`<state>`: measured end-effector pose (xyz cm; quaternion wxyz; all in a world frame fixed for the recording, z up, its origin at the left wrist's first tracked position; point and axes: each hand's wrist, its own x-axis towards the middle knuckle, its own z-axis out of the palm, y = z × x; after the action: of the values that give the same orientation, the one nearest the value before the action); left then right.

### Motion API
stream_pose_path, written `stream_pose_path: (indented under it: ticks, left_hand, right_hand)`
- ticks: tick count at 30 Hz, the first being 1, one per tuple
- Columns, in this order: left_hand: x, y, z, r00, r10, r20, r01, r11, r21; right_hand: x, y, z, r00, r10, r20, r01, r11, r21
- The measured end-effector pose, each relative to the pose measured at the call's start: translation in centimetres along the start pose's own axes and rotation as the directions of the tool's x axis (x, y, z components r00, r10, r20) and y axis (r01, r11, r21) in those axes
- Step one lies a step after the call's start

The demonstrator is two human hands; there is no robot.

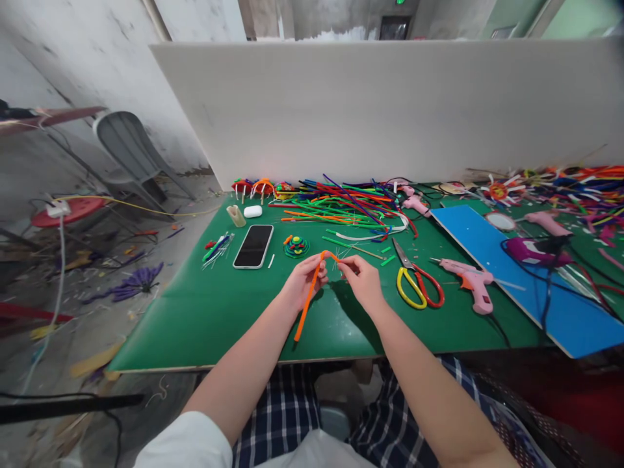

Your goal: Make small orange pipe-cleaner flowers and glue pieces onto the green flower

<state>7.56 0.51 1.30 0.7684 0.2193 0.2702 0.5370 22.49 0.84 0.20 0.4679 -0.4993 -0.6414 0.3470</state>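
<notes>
Green matte table [205, 312]. Far left: glossy black phone [253, 246], flat, beside small white case [252, 211]. Centre: left hand [301, 281] pinched shut on fuzzy orange pipe cleaner [309, 300], stem hanging toward near edge; right hand [361, 278] pinching its bent top end. Right: scissors [418, 283], yellow and red loop handles; pink plastic glue gun [470, 281]; smooth blue board [492, 250].

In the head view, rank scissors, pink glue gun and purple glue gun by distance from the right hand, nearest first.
1. Scissors, just right of the right hand holding the orange pipe cleaner.
2. Pink glue gun, farther right.
3. Purple glue gun, far right.
</notes>
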Motion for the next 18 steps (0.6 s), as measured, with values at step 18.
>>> stream_pose_path:
  ticks: [18]
  left_hand:
    - [0.52, -0.10, -0.51, 0.965, 0.203, -0.165, -0.172, 0.968, 0.183]
  right_hand:
    - [-0.41, 0.11, 0.32, 0.982, -0.173, 0.071, 0.187, 0.934, -0.303]
